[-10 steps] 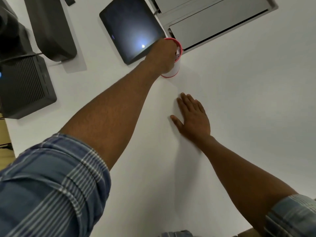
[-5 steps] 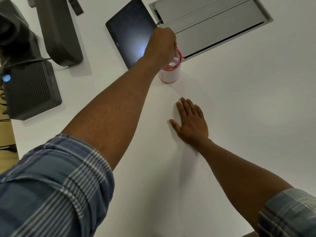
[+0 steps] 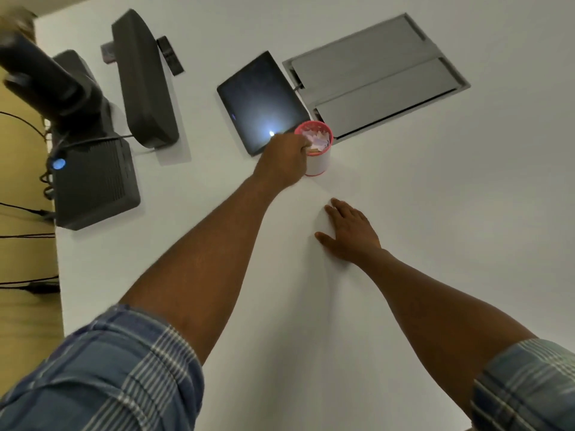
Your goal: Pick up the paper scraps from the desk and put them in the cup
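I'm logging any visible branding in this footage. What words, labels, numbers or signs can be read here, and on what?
None can be read.
The cup: pink rim, plain white wall, no print shows.
The tablet: dark screen, only a light's reflection.
The dark devices on the left: a blue light, no legible label; that area is blurred.

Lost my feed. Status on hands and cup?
Left hand at cup rim, grip unclear. Right hand flat on desk. Paper scraps in cup. Nothing blocking.

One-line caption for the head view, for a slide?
Left hand at the rim of the pink-rimmed cup of paper scraps; right hand flat on the desk.
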`<state>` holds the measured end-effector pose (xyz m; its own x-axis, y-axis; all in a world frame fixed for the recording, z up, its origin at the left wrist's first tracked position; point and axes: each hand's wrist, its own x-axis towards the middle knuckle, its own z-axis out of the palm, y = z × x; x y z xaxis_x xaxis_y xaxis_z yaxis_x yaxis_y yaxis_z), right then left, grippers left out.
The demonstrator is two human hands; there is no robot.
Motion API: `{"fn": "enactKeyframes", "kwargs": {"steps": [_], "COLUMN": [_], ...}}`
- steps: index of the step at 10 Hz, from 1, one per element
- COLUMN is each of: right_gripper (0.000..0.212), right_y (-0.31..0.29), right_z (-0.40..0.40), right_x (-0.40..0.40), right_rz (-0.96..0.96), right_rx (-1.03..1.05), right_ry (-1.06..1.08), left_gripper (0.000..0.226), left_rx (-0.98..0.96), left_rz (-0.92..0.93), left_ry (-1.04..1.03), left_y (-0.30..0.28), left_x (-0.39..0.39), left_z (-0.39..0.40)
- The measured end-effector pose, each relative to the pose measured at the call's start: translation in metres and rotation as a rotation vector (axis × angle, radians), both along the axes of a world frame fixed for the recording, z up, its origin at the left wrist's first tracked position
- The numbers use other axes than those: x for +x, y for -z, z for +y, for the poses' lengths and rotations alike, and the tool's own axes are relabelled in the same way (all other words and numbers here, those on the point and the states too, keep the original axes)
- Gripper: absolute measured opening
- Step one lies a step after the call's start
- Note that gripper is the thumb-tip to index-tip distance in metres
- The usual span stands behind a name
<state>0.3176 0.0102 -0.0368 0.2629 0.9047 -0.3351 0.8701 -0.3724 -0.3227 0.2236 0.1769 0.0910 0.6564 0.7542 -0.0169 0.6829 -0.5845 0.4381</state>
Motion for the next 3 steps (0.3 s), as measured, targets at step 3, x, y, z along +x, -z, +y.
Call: {"fn": "enactKeyframes", "kwargs": {"steps": [3], "right_gripper": [0.068], "right_y": [-0.036], "right_z": [-0.025], "right_x": [-0.038], "right_rz": [0.043], "right_rx": [0.035], "right_ry": [-0.017], "left_gripper": [0.027], "left_rx": [-0.099], "left_rz": [0.006], "left_ry": [-0.255], "left_y": [0.018], "left_x": [-0.140], "left_z": [-0.093]}}
